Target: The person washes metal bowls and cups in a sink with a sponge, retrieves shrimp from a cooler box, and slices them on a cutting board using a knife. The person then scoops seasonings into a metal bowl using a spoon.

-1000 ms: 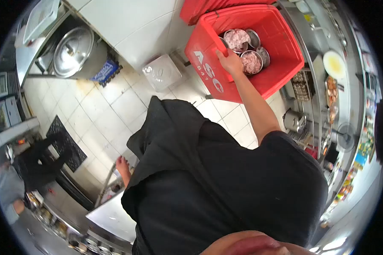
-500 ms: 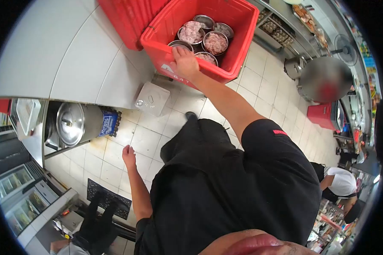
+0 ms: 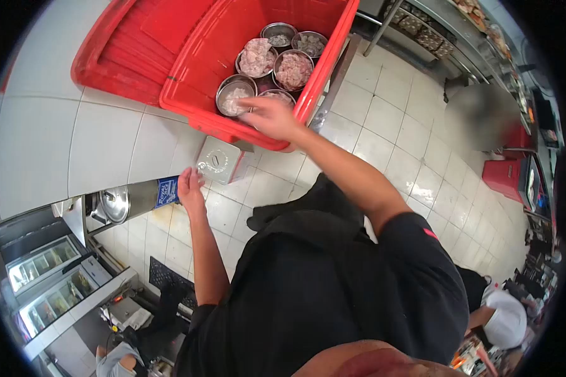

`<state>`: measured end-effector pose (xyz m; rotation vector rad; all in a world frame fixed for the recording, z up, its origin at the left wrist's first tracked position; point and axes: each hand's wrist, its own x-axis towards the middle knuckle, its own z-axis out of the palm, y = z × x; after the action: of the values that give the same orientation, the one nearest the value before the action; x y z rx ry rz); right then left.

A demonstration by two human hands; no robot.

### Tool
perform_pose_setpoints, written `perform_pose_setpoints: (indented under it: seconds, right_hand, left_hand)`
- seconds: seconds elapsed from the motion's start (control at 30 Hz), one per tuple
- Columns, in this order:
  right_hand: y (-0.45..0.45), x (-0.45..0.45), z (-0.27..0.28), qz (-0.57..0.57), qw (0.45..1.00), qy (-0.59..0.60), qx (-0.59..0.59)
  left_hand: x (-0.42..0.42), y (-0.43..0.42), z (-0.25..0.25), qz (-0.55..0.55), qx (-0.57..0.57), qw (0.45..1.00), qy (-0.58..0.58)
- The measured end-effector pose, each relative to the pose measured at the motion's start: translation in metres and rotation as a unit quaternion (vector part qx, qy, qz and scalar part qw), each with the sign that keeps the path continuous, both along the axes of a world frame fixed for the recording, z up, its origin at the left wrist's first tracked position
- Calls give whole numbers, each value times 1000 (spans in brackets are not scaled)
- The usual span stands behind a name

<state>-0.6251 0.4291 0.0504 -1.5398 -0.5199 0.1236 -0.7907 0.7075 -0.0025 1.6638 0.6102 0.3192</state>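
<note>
My right hand [image 3: 271, 118] reaches over the near wall of a red cooler box [image 3: 188, 113]. Its fingers are stretched out, slightly blurred, at the rim of a round metal bowl [image 3: 222, 94] with pale, whitish pieces inside. Whether they touch the rim I cannot tell. Around that bowl stand several more metal bowls, one heaped with pale pink raw meat [image 3: 256, 58] and another with pinker meat [image 3: 294, 70]. One bowl is partly hidden behind my hand. My left hand [image 3: 192, 188] hangs in the air over the floor, fingers loosely apart, holding nothing.
The cooler's red lid [image 3: 126, 50] hangs open at the left. Below the cooler sits a square tin [image 3: 219, 159] on the tiled floor. A lidded steel pot [image 3: 116, 204] stands on a low shelf. Another red cooler [image 3: 503, 179] and other people are farther off.
My right hand has come off the cooler's near edge and moved in toward the bowl of whitish pieces. My left hand has risen toward the tin. The view has shifted closer to the cooler.
</note>
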Motion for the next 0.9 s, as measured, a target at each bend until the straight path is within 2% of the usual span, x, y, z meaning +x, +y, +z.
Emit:
perform_pose_setpoints:
  seconds: [0.03, 0.1, 0.17, 0.2, 0.23, 0.27, 0.3, 0.37, 0.47, 0.53, 0.63, 0.67, 0.77, 0.83, 0.87, 0.9]
  right_hand:
    - [-49, -6, -21, -8, 997, 46, 68]
    - [-165, -23, -53, -80, 989, 124, 17]
    - [-296, -46, -144, -236, 929, 185, -217]
    - [-356, -68, -161, -270, 883, 208, -323]
    - [-404, -93, -173, -315, 864, 195, -340]
    - [-468, -121, -229, -342, 853, 188, -346]
    - [-503, -142, -237, -382, 829, 289, -286]
    - [-511, -158, -189, -437, 789, 386, -195]
    - [-513, -168, -182, -467, 770, 405, -160]
    - [-498, -164, -174, -419, 781, 439, -149]
    - [-488, -162, -169, -299, 799, 478, -208]
    - [-486, -158, -161, -265, 790, 495, -248]
    - [-500, -161, -155, -282, 756, 511, -298]
    - [-563, -198, -202, -287, 759, 501, -301]
    - [-596, -233, -236, -267, 774, 360, -447]
    - [-608, -238, -222, -236, 742, 413, -471]
  left_hand:
    - [19, -24, 10, -6, 12, 1000, -6]
    - [61, -65, 22, -17, 11, 999, -27]
    - [105, -101, 34, -33, 10, 999, -41]
    - [126, -115, 39, -44, 24, 998, -40]
    - [147, -128, 43, -61, 30, 997, -46]
    - [171, -138, 43, -78, 35, 995, -52]
    - [197, -143, 35, -95, 34, 994, -47]
    - [241, -155, 22, -112, 25, 993, -40]
    - [306, -184, 1, -121, -4, 993, 3]
    - [352, -192, -34, -130, 21, 991, 16]
    - [416, -208, -96, -156, 65, 985, 47]
    - [436, -213, -111, -163, 82, 982, 58]
    - [481, -234, -141, -203, 157, 966, 23]
    - [523, -238, -175, -216, 189, 957, 48]
    - [533, -242, -192, -223, 202, 951, 64]
    - [541, -246, -203, -218, 214, 948, 92]
